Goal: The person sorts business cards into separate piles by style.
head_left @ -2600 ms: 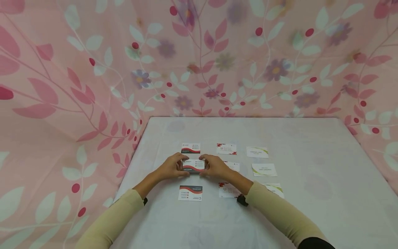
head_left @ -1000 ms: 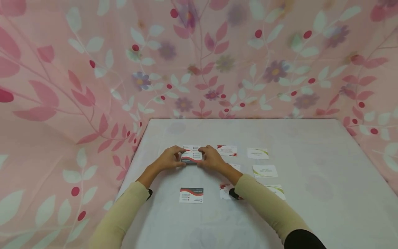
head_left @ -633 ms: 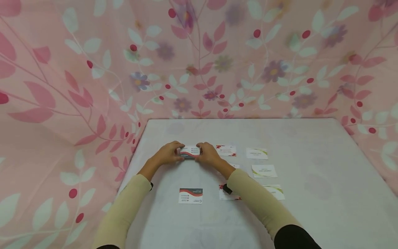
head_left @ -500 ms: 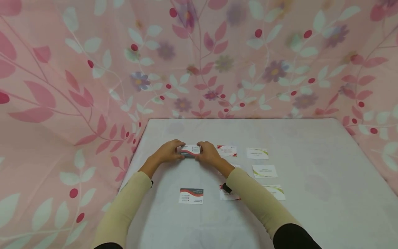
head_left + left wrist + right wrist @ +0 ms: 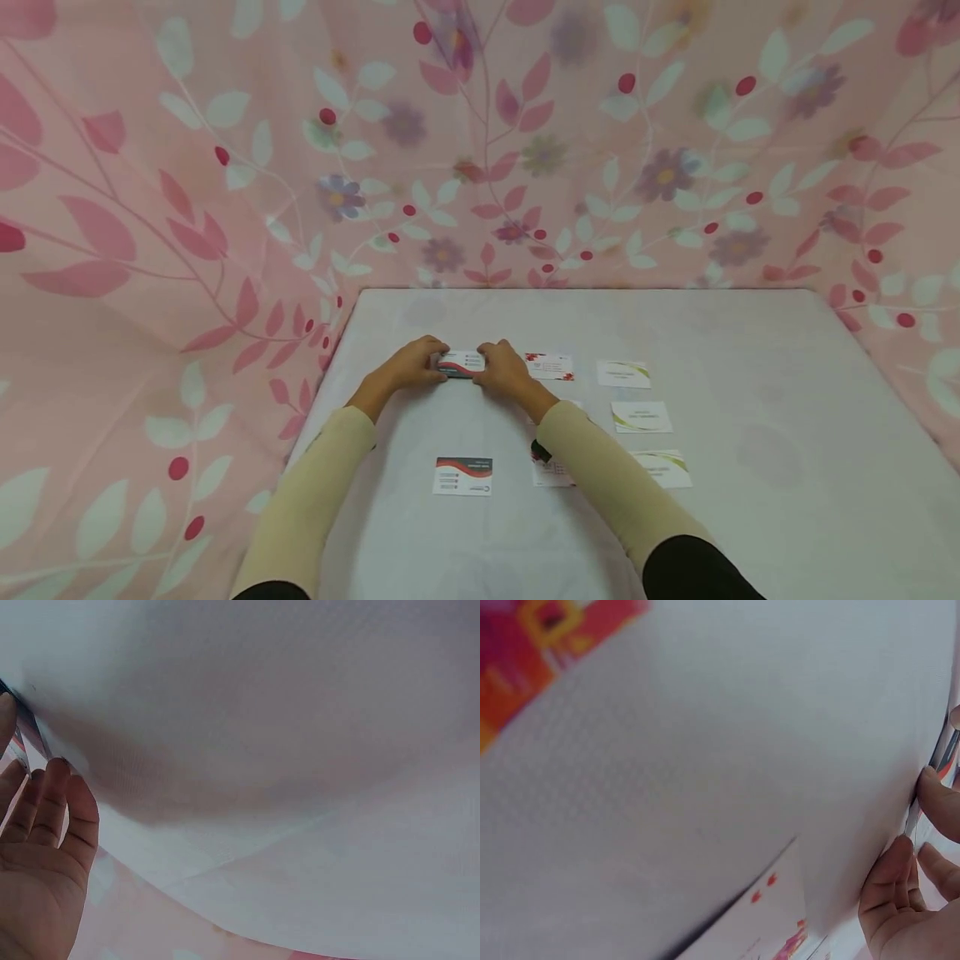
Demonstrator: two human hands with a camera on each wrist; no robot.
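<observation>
Wavy-striped card (image 5: 462, 362) — ends in both hands (image 5: 414, 364) — near a floral card (image 5: 551, 367)

Two red-and-grey cards (image 5: 461, 362) show: one between left hand (image 5: 411, 364) and right hand (image 5: 507, 371), one on their near side. Right of the right hand lie three red-flowered cards (image 5: 551, 367), then three green-edged cards (image 5: 641, 417).
</observation>
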